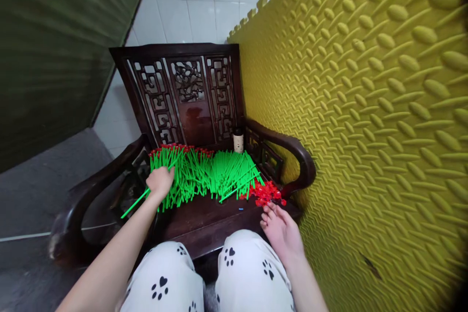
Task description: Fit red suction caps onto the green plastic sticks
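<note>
Left hand grips 1 green stick, slanting away rightward; can't tell whether right hand grasps anything.

Thin green sticks (many red-tipped) lie massed beside a loose heap of small red pieces.

The camera, worn on the person's head, looks forward and down over the knees at close range, facing the carved chair back, with yellow mat filling its right side.
</note>
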